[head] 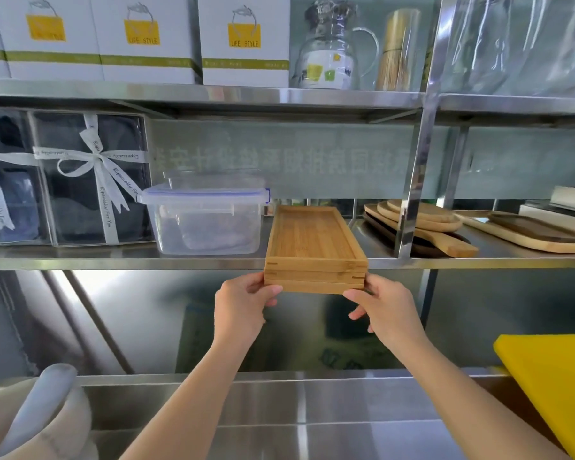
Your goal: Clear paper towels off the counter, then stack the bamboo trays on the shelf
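Both arms reach forward, left hand (pixel 243 307) and right hand (pixel 387 310) pinching with curled fingers.

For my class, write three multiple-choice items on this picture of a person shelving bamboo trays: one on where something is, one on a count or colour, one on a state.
1. What stands directly left of the bamboo trays on the shelf?
A. a clear plastic container
B. a glass pitcher
C. a yellow board

2. How many white boxes with a fully visible yellow "LIFE STYLE" label stand on the upper shelf?
A. one
B. three
C. five

3. How are the trays held?
A. by the left hand alone
B. by neither hand
C. by both hands at the near end

Answers:
1 A: the clear plastic container sits right beside the stack.
2 B: three labelled white boxes stand in a row.
3 C: the left hand and the right hand each grip a near corner.
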Motion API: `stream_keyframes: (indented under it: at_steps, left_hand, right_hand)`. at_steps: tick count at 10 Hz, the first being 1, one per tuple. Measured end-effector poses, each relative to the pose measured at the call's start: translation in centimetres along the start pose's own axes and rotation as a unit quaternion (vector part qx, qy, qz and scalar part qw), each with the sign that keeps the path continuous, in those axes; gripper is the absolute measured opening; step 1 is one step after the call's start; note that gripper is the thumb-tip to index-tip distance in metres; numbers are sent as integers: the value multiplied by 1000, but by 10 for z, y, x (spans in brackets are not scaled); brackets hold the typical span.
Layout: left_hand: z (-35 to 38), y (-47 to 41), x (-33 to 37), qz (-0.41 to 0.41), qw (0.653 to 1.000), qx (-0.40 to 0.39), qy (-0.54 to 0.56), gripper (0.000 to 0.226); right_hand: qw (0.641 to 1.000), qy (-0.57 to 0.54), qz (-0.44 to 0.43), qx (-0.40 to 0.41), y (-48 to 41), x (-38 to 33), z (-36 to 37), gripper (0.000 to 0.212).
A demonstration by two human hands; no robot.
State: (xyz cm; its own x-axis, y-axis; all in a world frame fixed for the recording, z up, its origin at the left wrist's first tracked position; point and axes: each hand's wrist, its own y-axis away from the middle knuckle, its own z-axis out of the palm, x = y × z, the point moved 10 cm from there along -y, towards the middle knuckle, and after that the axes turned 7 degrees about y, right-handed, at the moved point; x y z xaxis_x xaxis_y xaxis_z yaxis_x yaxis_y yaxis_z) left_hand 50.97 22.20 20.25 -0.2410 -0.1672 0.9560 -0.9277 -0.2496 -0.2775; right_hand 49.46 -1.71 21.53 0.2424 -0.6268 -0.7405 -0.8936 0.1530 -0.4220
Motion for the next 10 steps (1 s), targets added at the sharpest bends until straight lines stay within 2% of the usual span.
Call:
stream_keyframes:
  at_steps: [1, 3, 5, 7, 9, 10]
  left_hand:
    - [6, -15, 2, 14, 999, 16, -44, 12]
    - [25, -42, 8, 32, 995, 45, -85, 20]
    - [42, -67, 4, 45, 992, 45, -113, 20]
    - [40, -77, -3, 35, 993, 66, -90, 17]
    - [39, -69, 5, 49, 992, 41, -106, 18]
    - [25, -52, 23, 81, 975, 55, -201, 24]
  right_hand:
    - [997, 75, 2, 14, -18, 3, 1, 7]
    - [992, 122, 6, 20, -57, 7, 5, 16]
    - [989, 146, 3, 31, -82, 21, 9, 14]
    - [989, 148, -2, 32, -92, 27, 14, 12]
    - [982, 186, -6, 20, -87, 15, 6, 31]
    - [975, 221, -16, 2, -80, 0, -5, 34]
